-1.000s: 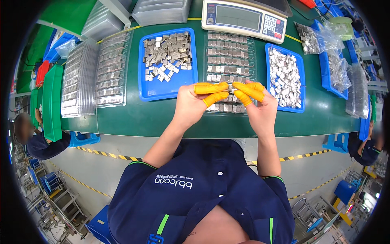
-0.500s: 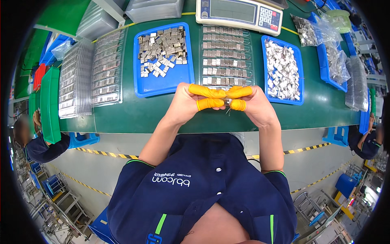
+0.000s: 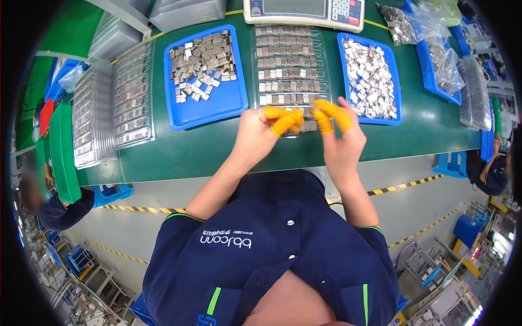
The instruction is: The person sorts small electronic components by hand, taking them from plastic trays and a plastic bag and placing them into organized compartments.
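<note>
My left hand (image 3: 261, 130), in yellow finger cots, is closed in a pinch over the near end of a clear plastic tray (image 3: 324, 76). Whatever sits between those fingertips is hidden. Just to its right, my right hand (image 3: 341, 136) has its yellow-covered fingers apart, with nothing visible in them. Rows of small silver metal connector pieces (image 3: 283, 62) fill the clear tray, and the hands cover part of its near rows. Left of it, a blue tray (image 3: 217, 106) holds loose silver metal pieces (image 3: 204, 57). A second blue tray (image 3: 398, 108) on the right holds small white-and-silver pieces (image 3: 370, 79).
A digital scale (image 3: 304, 13) stands behind the clear tray. Stacked filled clear trays (image 3: 95, 114) and a green bin (image 3: 65, 152) are at left. Bagged parts (image 3: 446, 70) lie in a blue bin at far right. Co-workers (image 3: 68, 209) sit at both sides.
My hands have moved apart; before, they met around a small metal piece with thin wires. The right hand has opened and let go. The whole view has shifted slightly.
</note>
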Available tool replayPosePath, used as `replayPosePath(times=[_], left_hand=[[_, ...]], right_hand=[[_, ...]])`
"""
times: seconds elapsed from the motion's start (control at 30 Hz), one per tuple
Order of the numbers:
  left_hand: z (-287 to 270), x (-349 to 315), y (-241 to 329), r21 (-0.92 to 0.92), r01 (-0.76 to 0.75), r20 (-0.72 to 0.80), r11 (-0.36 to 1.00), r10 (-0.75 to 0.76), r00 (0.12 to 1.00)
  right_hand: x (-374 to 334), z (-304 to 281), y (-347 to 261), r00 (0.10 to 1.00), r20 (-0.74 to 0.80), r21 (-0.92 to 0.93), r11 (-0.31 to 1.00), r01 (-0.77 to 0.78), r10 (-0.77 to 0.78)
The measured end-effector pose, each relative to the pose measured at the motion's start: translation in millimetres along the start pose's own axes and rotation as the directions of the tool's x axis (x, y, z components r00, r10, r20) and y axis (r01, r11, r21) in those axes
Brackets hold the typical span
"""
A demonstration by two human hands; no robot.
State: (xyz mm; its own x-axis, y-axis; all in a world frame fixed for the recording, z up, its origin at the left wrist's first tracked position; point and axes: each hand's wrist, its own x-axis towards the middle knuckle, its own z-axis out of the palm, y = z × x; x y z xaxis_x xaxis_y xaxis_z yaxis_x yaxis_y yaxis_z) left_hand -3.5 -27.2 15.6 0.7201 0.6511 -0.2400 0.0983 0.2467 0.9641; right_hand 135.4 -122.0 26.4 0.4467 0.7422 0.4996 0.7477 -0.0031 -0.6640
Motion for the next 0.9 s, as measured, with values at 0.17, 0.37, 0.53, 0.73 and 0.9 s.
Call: replayPosePath(times=[0.17,0.37,0.53,0.73,0.9], left_hand=[[5.9,-13.0,-25.3,0.180,-0.087,0.157,0.980,0.059,0.986],[4.8,-22.7,-28.7,-0.173,0.251,0.353,0.952,-0.178,0.919],[18.1,-23.7,-30.1,-0.390,0.006,0.173,0.921,0.067,0.983],[36.4,-20.6,-27.5,-0.369,-0.306,-0.175,0.877,0.258,0.950],[35.1,-21.1,-25.2,-0.281,-0.269,-0.094,0.921,0.253,0.963]], right_hand=[[-33.5,-3.9,-3.3,0.991,0.095,0.068,0.994,0.083,-0.090],[-43.8,-26.3,-3.3,0.940,0.312,0.040,0.991,0.131,-0.137],[-48.8,-17.5,-2.6,0.932,-0.013,0.320,0.885,-0.339,0.361],[-43.8,1.2,4.4,0.962,-0.009,0.328,0.910,-0.254,0.272],[-36.6,0.3,5.3,0.836,0.311,0.765,0.403,-0.503,0.452]])
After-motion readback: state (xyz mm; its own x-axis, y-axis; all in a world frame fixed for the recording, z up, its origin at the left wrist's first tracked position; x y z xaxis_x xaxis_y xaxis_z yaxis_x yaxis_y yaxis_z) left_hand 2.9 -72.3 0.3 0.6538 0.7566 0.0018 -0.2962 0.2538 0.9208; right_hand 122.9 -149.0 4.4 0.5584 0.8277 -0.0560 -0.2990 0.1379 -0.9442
